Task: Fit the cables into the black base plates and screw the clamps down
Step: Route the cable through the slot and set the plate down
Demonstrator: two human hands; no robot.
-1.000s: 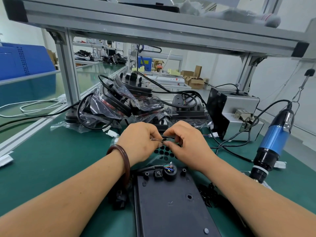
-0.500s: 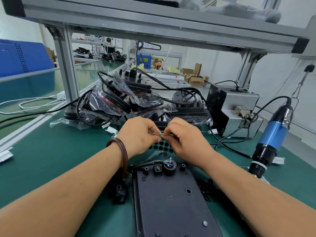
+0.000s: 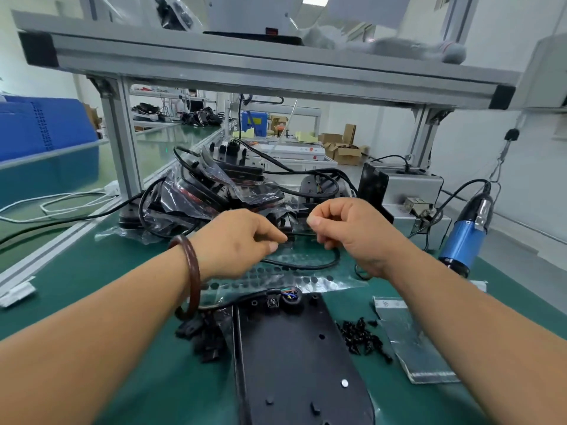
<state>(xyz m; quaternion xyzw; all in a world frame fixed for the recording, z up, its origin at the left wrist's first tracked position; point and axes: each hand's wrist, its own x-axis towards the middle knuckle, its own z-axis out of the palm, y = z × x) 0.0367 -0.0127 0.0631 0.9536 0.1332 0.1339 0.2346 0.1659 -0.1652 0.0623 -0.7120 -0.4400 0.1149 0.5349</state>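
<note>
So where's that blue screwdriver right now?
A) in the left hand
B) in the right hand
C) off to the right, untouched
C: the blue screwdriver is off at the right with no hand on it, while the left hand and the right hand are both at the black cable.

Black cable [image 3: 306, 266] pinched between left hand [image 3: 236, 240] and right hand [image 3: 352, 231], black base plate [image 3: 294, 357] below — blue screwdriver [image 3: 466, 237] right.

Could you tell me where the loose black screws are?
In the head view, the screws lie on the green mat right of the black base plate, beside a clear packet.
</note>
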